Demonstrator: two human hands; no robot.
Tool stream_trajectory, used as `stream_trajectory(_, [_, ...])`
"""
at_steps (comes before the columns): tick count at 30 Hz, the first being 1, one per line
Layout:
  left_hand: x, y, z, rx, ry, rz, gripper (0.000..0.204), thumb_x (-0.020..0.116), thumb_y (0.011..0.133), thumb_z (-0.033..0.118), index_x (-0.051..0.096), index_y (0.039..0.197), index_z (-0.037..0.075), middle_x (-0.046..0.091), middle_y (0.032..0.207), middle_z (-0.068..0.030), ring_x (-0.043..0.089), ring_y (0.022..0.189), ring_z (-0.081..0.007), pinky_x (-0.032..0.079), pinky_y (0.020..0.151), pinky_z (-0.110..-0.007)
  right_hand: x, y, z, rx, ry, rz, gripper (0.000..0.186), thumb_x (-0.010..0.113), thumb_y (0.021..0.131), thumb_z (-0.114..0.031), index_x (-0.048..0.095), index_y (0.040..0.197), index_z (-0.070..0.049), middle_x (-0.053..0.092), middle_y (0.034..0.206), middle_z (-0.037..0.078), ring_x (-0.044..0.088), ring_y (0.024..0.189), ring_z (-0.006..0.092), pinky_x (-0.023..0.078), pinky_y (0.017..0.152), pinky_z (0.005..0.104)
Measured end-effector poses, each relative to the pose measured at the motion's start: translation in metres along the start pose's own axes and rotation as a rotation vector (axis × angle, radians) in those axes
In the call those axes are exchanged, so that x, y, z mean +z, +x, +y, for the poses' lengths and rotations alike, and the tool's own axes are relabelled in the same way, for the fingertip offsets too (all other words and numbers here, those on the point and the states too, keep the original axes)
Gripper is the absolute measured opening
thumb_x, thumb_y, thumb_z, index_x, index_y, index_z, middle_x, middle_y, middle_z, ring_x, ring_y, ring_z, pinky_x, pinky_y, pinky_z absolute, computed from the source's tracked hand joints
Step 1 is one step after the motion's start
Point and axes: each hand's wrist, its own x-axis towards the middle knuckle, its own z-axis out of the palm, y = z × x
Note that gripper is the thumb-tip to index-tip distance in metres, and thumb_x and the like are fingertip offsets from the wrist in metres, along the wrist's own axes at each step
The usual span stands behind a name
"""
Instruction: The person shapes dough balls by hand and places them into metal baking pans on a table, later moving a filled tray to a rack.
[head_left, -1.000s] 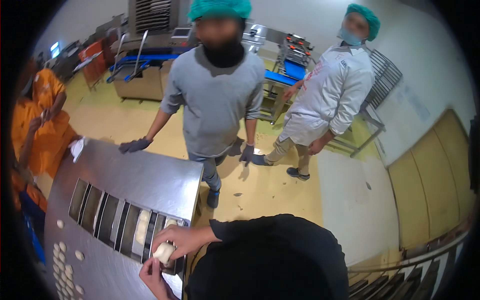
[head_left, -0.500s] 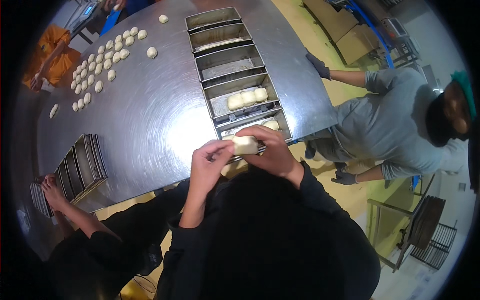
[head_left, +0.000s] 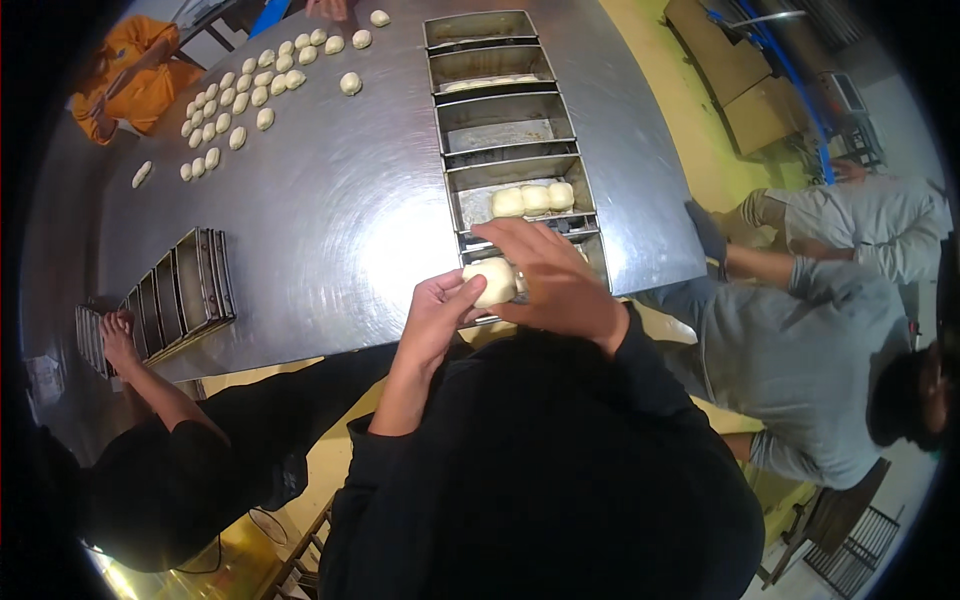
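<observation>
My left hand [head_left: 432,318] grips a smooth, pale dough piece [head_left: 489,284] between thumb and fingers, above the nearest loaf tin [head_left: 597,262]. Close on its right, my right hand [head_left: 568,285] is open, its fingers stretched over that tin; whether it touches the dough I cannot tell. Both hands hide most of the tin's inside. Just beyond, another loaf tin [head_left: 470,187] in the same row has three dough pieces [head_left: 535,199] side by side toward its right end.
More loaf tins [head_left: 505,118] run to the far edge. Several dough balls [head_left: 262,95] lie on the steel table [head_left: 330,190] at far left. A co-worker's hands [head_left: 118,335] hold another tin set [head_left: 190,285]. Grey-clothed people [head_left: 805,345] stand at right, and an orange-clothed person [head_left: 140,75] at far left.
My right hand has opened and its fingers have come off the dough piece, which stays in my left hand. The view has shifted, and another grey-clothed person shows at right.
</observation>
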Motion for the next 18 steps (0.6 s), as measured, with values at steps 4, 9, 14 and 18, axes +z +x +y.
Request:
stream_trajectory(4, [0.012, 0.009, -0.007, -0.009, -0.008, 0.046, 0.032, 0.063, 0.095, 0.021, 0.062, 0.115, -0.004, 0.068, 0.101, -0.0098, 0.066, 0.089, -0.0127, 0.056, 0.079, -0.024, -0.014, 0.007, 0.019, -0.089, 0.024, -0.16, 0.084, 0.083, 0.063, -0.021, 0.046, 0.138, -0.008, 0.051, 0.129, 0.016, 0.052, 0.118, 0.0338, 0.042, 0.1, 0.0409])
stream_trajectory(9, [0.017, 0.02, -0.003, 0.003, 0.042, 0.086, 0.031, 0.062, 0.095, 0.022, 0.063, 0.112, -0.004, 0.068, 0.099, -0.0093, 0.066, 0.084, -0.0119, 0.055, 0.077, -0.023, -0.009, 0.009, 0.027, -0.117, 0.048, -0.081, 0.073, 0.083, 0.063, -0.023, 0.055, 0.128, -0.006, 0.059, 0.115, 0.013, 0.057, 0.106, 0.0318, 0.046, 0.093, 0.0379])
stream_trajectory(14, [0.019, 0.034, -0.007, 0.03, 0.093, 0.084, 0.03, 0.063, 0.094, 0.016, 0.061, 0.115, -0.006, 0.069, 0.101, -0.0096, 0.066, 0.088, -0.0118, 0.054, 0.073, -0.021, 0.005, 0.011, 0.036, -0.138, -0.025, 0.03, 0.055, 0.082, 0.064, -0.023, 0.063, 0.112, -0.004, 0.063, 0.099, 0.01, 0.061, 0.094, 0.0293, 0.049, 0.082, 0.0362])
stream_trajectory(18, [0.028, 0.041, -0.003, 0.054, 0.105, 0.046, 0.039, 0.065, 0.093, 0.015, 0.056, 0.124, -0.006, 0.067, 0.109, -0.0108, 0.066, 0.085, -0.0109, 0.052, 0.069, -0.022, 0.002, 0.017, 0.043, -0.111, 0.008, 0.008, 0.043, 0.079, 0.066, -0.018, 0.064, 0.105, -0.005, 0.063, 0.098, 0.01, 0.062, 0.09, 0.0302, 0.051, 0.078, 0.0372])
